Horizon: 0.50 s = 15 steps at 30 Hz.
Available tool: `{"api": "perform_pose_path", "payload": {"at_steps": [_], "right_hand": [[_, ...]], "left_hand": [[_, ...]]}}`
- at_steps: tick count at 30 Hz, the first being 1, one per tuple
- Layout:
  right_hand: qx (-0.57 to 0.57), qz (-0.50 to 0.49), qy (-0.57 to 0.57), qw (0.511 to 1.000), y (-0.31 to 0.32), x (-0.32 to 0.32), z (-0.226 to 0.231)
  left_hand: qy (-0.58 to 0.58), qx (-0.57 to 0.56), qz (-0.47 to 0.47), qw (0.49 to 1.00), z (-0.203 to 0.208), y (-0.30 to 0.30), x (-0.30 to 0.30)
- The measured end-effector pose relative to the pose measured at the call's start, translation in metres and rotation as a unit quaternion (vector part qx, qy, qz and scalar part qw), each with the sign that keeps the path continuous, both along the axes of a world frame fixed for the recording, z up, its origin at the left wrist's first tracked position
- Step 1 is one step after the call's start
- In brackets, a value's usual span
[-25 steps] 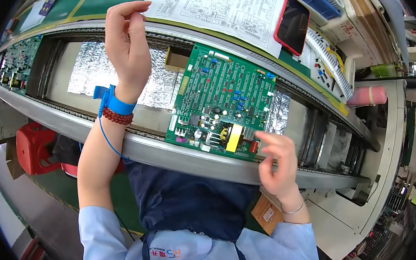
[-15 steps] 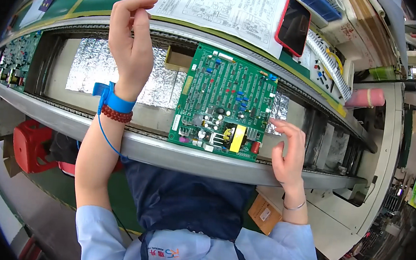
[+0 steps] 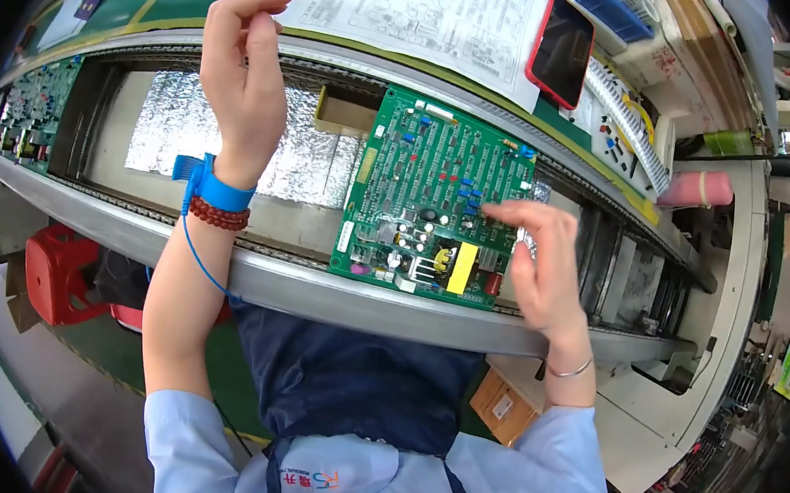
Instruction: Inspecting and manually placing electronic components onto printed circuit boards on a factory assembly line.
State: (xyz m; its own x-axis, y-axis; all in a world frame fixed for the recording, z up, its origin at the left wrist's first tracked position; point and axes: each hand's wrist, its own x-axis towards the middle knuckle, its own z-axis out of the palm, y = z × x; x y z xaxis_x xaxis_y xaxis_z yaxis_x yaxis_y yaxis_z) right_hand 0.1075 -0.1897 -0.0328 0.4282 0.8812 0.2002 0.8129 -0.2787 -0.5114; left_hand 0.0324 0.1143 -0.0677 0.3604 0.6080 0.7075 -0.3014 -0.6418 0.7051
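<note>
A green circuit board point(image 3: 393, 166) crowded with small parts lies across the rails of a conveyor in front of me. A block wrapped in yellow point(image 3: 462, 269) stands out at its near right. Over the board's right part hangs my right hand point(image 3: 549, 260), index finger stretched toward the small blue parts point(image 3: 472, 197), thumb apart. Nothing shows in it; whether the fingertip touches a part I cannot tell. My left hand point(image 3: 245, 83) is raised above the far rail, left of the board, its fingers loosely bent and thumb apart. It holds nothing visible and wears a blue wrist strap point(image 3: 226, 196) with a cord.
Beyond the far rail lie a printed drawing point(image 3: 415, 18) and a red-edged phone point(image 3: 560, 51). Loose small parts point(image 3: 616, 151) sit at the far right. More boards point(image 3: 36, 107) stand on the conveyor's left end. The metal near rail point(image 3: 371, 308) runs before my body.
My right hand has moved from the board's right edge inward over it, its index finger reaching left. The board has shifted slightly to the right. My left hand has barely moved.
</note>
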Motion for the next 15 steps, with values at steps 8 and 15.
{"api": "perform_pose_path", "payload": {"at_steps": [8, 15], "right_hand": [[0.085, -0.123, 0.053, 0.987, 0.0, 0.05, -0.018], [0.039, -0.168, -0.042, 0.984, -0.008, 0.049, -0.026]], "left_hand": [[0.013, 0.0, 0.009, 1.0, -0.001, -0.002, 0.001], [0.015, -0.012, 0.018, 1.0, 0.002, -0.006, 0.001]]}}
